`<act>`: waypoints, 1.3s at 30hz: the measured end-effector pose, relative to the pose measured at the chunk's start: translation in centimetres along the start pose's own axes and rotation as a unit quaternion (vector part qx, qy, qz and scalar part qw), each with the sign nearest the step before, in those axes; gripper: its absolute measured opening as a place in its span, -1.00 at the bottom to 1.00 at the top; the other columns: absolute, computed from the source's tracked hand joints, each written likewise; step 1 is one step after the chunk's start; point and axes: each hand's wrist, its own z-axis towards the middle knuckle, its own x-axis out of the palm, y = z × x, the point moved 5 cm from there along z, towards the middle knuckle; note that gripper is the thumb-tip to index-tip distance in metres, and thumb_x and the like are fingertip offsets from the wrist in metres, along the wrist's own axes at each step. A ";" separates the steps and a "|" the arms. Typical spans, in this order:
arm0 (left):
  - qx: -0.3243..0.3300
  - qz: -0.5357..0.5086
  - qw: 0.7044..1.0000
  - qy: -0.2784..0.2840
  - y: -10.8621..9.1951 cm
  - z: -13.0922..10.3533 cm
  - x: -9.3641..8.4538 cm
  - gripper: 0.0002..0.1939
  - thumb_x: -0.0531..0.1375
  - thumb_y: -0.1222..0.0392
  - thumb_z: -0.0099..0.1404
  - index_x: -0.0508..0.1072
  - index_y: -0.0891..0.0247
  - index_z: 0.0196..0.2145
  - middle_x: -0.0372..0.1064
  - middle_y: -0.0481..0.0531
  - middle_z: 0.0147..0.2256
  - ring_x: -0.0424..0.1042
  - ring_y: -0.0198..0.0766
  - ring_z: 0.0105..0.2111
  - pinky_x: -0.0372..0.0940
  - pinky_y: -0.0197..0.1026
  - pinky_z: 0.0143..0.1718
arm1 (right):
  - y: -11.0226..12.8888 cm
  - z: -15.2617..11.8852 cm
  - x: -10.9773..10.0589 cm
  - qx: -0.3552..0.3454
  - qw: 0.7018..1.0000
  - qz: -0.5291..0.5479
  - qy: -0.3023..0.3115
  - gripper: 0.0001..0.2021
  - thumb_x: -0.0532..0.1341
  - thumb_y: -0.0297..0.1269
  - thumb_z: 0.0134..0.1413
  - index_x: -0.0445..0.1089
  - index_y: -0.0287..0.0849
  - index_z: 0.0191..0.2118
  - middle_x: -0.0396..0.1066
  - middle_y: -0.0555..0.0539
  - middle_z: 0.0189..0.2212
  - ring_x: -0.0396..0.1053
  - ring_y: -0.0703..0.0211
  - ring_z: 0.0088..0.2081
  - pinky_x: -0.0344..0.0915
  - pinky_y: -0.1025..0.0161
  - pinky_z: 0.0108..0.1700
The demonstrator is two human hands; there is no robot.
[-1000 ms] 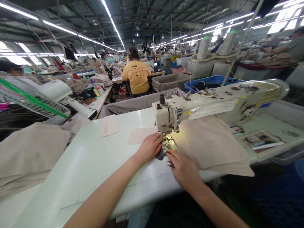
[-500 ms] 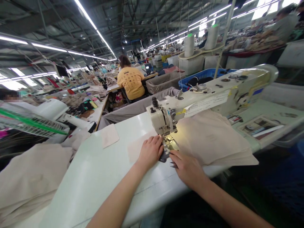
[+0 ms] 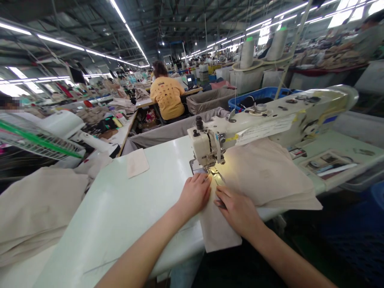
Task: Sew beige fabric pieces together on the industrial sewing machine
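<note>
Pale fabric panel [image 3: 220, 230] now lies at six o'clock of presser foot [image 3: 214, 172], previously about nine. Near end overhangs front of table [image 3: 150, 180].

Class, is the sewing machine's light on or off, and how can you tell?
On: a yellow glow shows beneath the sewing machine and on the cloth pile beside it.

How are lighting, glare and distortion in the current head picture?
Head view: yellowish glow at the needle end of the sewing machine; pale glare on the tabletop; ceiling lights washed out white; edges stretched, wide-angle; distant detail soft.
</note>
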 end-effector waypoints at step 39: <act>0.073 -0.047 0.996 -0.010 -1.8 -2.0 0.3 -0.80 0.08 0.28 0.41 0.43 0.30 -0.06 0.42 0.16 -0.08 0.40 -0.05 -0.03 0.41 -0.01 -0.01 | -0.2 0.7 -0.4 -0.002 0.997 -0.060 0.046 -0.70 0.17 -0.44 0.26 0.44 -0.16 0.07 0.47 -0.13 0.11 0.57 0.07 -0.15 0.43 0.24 -0.17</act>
